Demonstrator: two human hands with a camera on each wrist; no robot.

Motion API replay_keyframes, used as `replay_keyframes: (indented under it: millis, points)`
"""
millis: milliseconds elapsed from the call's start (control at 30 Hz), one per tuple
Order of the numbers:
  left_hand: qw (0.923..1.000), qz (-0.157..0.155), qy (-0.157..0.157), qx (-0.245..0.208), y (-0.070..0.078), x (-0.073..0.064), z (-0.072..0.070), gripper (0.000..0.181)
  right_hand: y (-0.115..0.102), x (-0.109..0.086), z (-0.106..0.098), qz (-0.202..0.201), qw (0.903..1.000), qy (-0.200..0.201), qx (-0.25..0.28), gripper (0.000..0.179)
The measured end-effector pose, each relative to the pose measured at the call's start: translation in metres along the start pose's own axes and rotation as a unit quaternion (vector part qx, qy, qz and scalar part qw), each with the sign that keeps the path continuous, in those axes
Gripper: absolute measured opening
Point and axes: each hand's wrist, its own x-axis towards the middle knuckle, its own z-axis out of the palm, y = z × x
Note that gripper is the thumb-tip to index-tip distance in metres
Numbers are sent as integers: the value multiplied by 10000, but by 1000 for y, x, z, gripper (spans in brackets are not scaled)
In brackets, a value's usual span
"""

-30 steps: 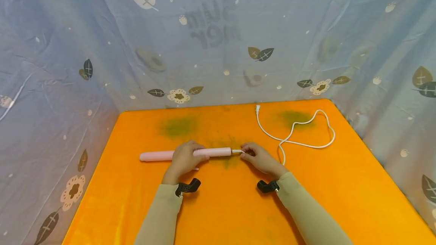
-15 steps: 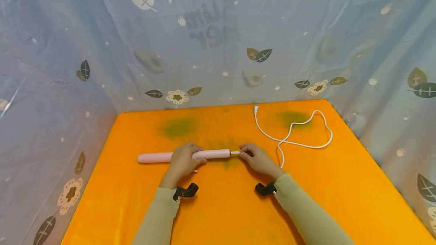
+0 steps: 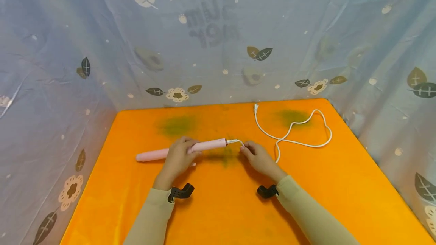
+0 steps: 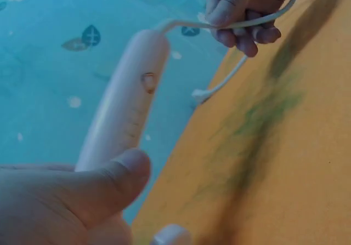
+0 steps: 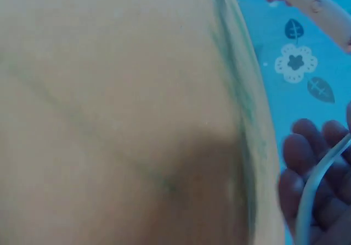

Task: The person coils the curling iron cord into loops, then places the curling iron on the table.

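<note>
A blue-grey curtain (image 3: 218, 61) printed with leaves and flowers hangs toward 12 o'clock. Below it spreads an orange tablecloth (image 3: 218, 207) marked with green smudges. The white power cord (image 3: 281, 140) runs from my right hand into a loop at 2 o'clock from it. The pink hair-styling iron (image 3: 208, 145) is over the cloth near the centre, its rounded tip between 8 and 9 o'clock, its corded end between 2 and 3. My left hand (image 3: 178, 158) is wrapped around the iron's middle; my right hand (image 3: 259, 160) pinches the cord just beyond that corded end. A black wrist camera (image 3: 182, 191) sits at my left cuff. The two-pin plug (image 3: 256, 107) lies at 12 o'clock from my right hand. Smallest is the oval button (image 4: 149, 83) on the handle.
</note>
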Motion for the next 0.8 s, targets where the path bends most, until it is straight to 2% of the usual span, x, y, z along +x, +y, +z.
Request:
replay_keyframes:
  millis: [133, 300, 400, 667, 800]
  points:
    - [9991, -20, 316, -269, 5, 1, -2, 35, 2, -4, -1, -368, 9959, 622, -544, 28]
    - [9954, -58, 834, -465, 10, 3, -4, 36, -4, -6, -1, -917, 9805, 1249, -1205, 17]
    - [9942, -82, 985, -429, 12, 4, -4, 36, -8, -6, 0, -1133, 9750, 1329, -1373, 12]
    - [9940, -117, 1034, -345, 15, 5, -1, 36, -16, -9, 3, -1335, 9693, 1294, -1607, 7]
    - [9942, -143, 1040, -248, 16, 5, 4, 35, -23, -10, 6, -1633, 9553, 1050, -2231, 6]
